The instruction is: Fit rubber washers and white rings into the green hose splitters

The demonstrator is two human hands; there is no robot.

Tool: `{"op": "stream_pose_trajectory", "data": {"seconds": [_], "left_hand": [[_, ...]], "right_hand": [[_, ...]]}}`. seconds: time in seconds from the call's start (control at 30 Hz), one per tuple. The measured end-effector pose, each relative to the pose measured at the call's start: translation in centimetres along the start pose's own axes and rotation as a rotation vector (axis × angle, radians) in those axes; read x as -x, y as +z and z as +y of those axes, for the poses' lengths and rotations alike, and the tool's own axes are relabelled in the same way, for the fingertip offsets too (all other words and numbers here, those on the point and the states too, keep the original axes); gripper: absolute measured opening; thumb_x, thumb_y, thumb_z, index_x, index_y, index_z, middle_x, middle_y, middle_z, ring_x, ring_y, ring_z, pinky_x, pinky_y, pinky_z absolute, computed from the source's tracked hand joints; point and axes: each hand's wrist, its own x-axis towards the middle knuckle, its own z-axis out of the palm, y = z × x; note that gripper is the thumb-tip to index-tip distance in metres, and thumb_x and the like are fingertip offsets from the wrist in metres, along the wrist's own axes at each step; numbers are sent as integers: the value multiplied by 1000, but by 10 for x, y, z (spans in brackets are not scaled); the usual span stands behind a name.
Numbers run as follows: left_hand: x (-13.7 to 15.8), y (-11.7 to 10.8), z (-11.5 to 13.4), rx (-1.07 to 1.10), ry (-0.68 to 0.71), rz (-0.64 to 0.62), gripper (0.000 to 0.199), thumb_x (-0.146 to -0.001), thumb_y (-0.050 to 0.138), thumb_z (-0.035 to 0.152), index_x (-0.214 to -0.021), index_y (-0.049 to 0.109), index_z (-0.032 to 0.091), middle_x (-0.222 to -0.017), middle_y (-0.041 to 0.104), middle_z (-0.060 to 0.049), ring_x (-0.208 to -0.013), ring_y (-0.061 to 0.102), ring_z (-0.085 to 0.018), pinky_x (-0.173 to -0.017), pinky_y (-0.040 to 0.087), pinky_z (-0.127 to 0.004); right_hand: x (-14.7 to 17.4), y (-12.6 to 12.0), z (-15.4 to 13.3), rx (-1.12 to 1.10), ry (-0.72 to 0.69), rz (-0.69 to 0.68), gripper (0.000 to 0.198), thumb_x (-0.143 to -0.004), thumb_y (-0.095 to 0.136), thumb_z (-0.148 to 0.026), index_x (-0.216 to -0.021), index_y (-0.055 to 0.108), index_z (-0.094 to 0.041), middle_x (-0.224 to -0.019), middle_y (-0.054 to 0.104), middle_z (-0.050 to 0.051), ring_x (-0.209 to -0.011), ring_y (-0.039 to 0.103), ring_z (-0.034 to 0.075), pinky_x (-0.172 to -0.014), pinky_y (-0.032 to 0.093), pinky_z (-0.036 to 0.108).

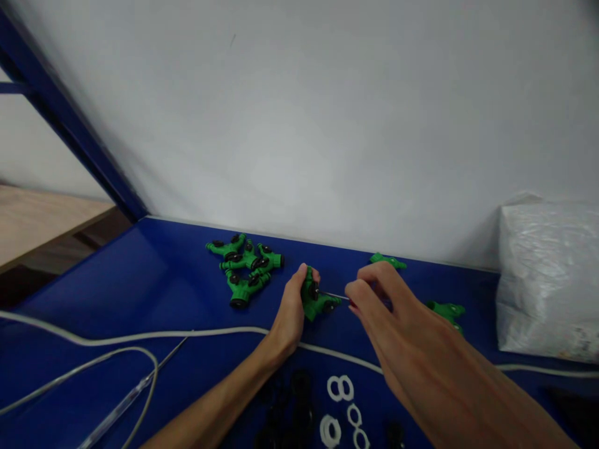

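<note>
My left hand (291, 310) is closed around a green Y-shaped hose splitter (310, 304) with black valve knobs, raised over the blue table. My right hand (390, 305) pinches a thin screwdriver (333, 295). Its metal shaft runs left, and its tip meets a black knob on the splitter. Most of the handle is hidden in my fingers; a bit of red shows. Left of my left hand lie several more green splitters (241, 288) with black knobs. Green splitter pieces (387, 260) also lie beyond my right hand, and others (447, 310) are partly covered by it.
White rings (331, 430) and dark parts (299, 405) lie near the front. A pale cable (210, 333) crosses the blue table (163, 274). At left is a clear-handled pointed tool (126, 402). A plastic-wrapped package (547, 280) stands right, against the white wall (299, 125).
</note>
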Motion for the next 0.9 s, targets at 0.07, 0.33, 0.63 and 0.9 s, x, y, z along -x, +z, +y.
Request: {"op": "stream_pose_trajectory", "data": {"seconds": [0.07,0.33,0.63,0.9], "left_hand": [[0,0,0,7,1,-3,41,-84,60,59,-77,59,19,-70,50,2,-64,47,-14,-61,46,-25],[1,-2,-2,-45,18,-35,39,-89,56,55,-75,60,19,-68,50,2,-64,47,-14,-63,44,-24],[1,0,-1,3,-6,-13,38,-86,59,56,-78,59,18,-69,49,2,-65,47,-14,-60,47,-24],[1,-1,-2,-28,12,-36,37,-90,55,53,-79,58,18,-71,47,2,-66,46,-14,-62,47,-23]], "right_hand": [[2,2,3,-6,-34,9,22,-96,32,-8,-100,52,-18,-90,53,5,-47,47,9,-40,36,21],[0,-9,2,91,-88,-77,31,-87,38,1,-104,59,-13,-95,60,12,-78,64,21,-66,56,31],[-2,-15,-1,51,-87,-55,44,-76,35,5,-110,57,-12,-94,63,12,-71,66,21,-60,57,30],[-1,-14,0,94,-46,-166,42,-79,41,4,-114,56,-12,-99,63,13,-80,65,23,-69,57,34]]}}
